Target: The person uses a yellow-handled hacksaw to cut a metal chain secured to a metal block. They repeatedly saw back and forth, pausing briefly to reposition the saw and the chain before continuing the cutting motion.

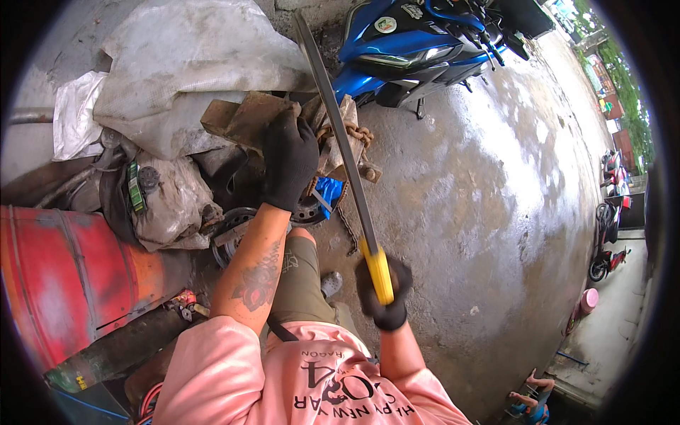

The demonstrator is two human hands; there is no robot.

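My right hand [394,312], in a black glove, grips the yellow handle of a long-bladed tool [346,149]. Its narrow dark blade slants up and to the left, past the work stand; whether it is a saw or a machete I cannot tell. My left hand [289,170], also black-gloved, is closed on a brown wooden block [248,119] at the stand, its fingers partly hidden. Just right of that hand, a rusty chain [361,133] wraps the worn stand top [347,113]. In this view the blade crosses in front of the chain; contact cannot be made out.
A blue motorcycle [404,53] stands beyond the stand. To the left lie a grey tarp [205,49], a dusty plastic bag [173,202], a red drum [71,262] and a dark gas cylinder [120,347]. Wet concrete floor [489,212] spreads right. A person [531,404] is at lower right.
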